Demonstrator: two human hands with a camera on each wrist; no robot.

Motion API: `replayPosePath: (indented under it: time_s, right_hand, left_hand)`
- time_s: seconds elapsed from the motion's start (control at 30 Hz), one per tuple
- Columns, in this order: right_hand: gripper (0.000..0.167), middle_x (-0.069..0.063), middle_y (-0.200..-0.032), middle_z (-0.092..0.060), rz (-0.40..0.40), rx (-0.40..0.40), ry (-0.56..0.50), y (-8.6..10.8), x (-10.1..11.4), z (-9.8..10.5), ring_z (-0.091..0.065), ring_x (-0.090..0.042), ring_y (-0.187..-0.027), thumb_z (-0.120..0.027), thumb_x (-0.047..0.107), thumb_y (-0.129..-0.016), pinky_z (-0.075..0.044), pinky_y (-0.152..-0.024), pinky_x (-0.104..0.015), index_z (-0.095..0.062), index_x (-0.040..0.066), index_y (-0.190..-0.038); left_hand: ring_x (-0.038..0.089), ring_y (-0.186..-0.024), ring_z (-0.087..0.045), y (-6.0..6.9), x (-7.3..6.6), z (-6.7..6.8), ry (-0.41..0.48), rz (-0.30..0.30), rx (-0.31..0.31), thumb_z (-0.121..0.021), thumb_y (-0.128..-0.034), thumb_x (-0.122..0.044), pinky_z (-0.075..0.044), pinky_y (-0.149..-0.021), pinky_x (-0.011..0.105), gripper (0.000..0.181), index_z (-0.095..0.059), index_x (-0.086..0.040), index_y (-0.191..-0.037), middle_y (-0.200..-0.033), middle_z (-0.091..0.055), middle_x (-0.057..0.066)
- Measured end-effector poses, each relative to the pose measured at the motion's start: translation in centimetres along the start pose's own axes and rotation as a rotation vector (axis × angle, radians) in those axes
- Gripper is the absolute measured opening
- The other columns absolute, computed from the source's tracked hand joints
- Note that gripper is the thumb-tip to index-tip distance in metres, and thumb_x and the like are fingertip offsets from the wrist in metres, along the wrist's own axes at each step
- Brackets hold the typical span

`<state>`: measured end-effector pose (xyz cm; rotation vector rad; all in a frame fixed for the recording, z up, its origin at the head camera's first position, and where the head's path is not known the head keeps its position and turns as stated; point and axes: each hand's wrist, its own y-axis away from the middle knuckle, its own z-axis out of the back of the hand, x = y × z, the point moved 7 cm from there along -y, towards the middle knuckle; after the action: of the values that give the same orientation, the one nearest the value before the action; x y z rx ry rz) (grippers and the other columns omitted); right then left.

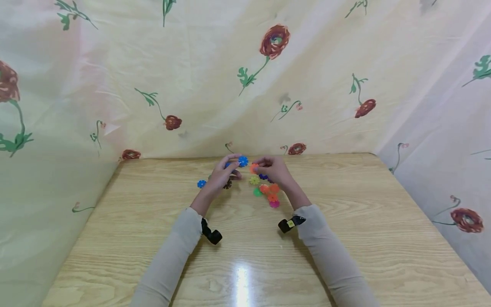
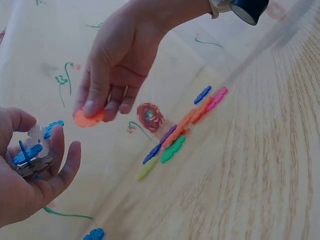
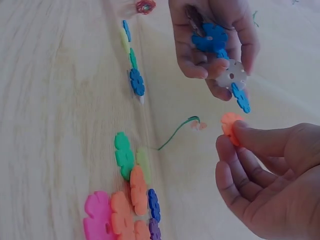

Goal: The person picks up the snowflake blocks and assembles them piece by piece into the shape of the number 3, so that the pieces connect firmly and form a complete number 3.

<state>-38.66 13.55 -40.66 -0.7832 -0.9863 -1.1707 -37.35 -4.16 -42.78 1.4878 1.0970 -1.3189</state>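
- Work looked partway along: several joined discs [image 3: 223,51] in blue, white and brown formed a chain in the left hand [image 1: 225,171].
- An orange disc [image 3: 230,127] was not yet attached; it sat near the chain's free end, with a gap between them.
- Loose discs were left on the surface [image 1: 345,204]: a yellow-green disc [image 1: 254,180], a green disc [image 1: 257,192], a pink disc [image 1: 274,204] and others by the right hand [image 1: 275,170], plus a blue disc [image 1: 201,183] on the left.
- The chain was raised above the surface; its long axis ran from a brown disc [image 3: 193,19] near the palm to an end blue disc [image 3: 241,98], which pointed toward the orange disc.
- The orange disc, being round, had no clear long axis; its edge faced that end.
- Of the hands, the left had its fingers curled about the chain, while the right pinched the orange disc between thumb and fingers.
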Motion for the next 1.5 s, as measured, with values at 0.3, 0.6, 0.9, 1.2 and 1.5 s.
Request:
replayPosePath:
  time_s: [0.3,0.6,0.9,1.2,1.5]
  right_hand:
    - [0.02,-0.011,-0.093,-0.076,0.019,-0.05,-0.079,-0.3,0.1,-0.1,-0.068,-0.049,-0.1,-0.074,0.011,-0.094,-0.06,-0.073,-0.043,-0.071,-0.001,-0.109]
    - [0.017,-0.015,-0.096,-0.073,0.097,-0.102,-0.063,0.1,0.7,-0.2,-0.07,-0.022,-0.082,-0.074,0.011,-0.094,-0.062,-0.076,-0.044,-0.073,-0.001,-0.106]
    - [0.018,-0.019,-0.104,-0.075,0.24,-0.163,0.03,0.0,1.4,-0.3,-0.07,-0.026,-0.093,-0.076,0.015,-0.093,-0.058,-0.079,-0.023,-0.078,0.002,-0.105]
    - [0.012,-0.016,-0.1,-0.076,0.393,-0.211,0.08,0.4,2.2,-0.7,-0.071,-0.027,-0.092,-0.076,0.009,-0.092,-0.058,-0.075,-0.024,-0.08,0.004,-0.102]
    - [0.012,-0.015,-0.099,-0.076,0.45,-0.2,0.101,0.9,3.0,-1.3,-0.072,-0.028,-0.089,-0.076,0.007,-0.092,-0.061,-0.075,-0.032,-0.079,0.004,-0.102]
  left_hand:
    - [0.017,-0.084,-0.064,-0.3,0.2,0.4,0.019,0.003,-0.045,-0.048,-0.1092,-0.021,-0.06,-0.091,0.04,0.037,-0.051,-0.012,-0.145,-0.115,-0.055,0.006]
    - [0.022,-0.088,-0.065,-0.3,0.2,0.5,0.018,0.0,-0.038,-0.048,-0.1092,-0.022,-0.061,-0.088,0.037,0.036,-0.052,-0.013,-0.144,-0.122,-0.058,0.015]
    - [0.03,-0.094,-0.067,-0.2,0.3,0.4,-0.003,0.048,-0.021,-0.049,-0.1092,-0.028,-0.046,-0.058,0.025,0.042,-0.049,-0.015,-0.149,-0.129,-0.059,0.018]
    - [0.013,-0.065,-0.063,0.0,0.4,0.0,0.047,0.077,0.023,-0.049,-0.1088,-0.033,-0.035,-0.046,0.023,0.042,-0.049,-0.017,-0.148,-0.107,-0.061,0.0]
    - [0.007,-0.055,-0.041,0.2,0.1,-0.2,0.116,0.063,0.012,-0.049,-0.1089,-0.027,-0.038,-0.047,0.02,0.028,-0.052,-0.012,-0.132,-0.095,-0.054,0.0]
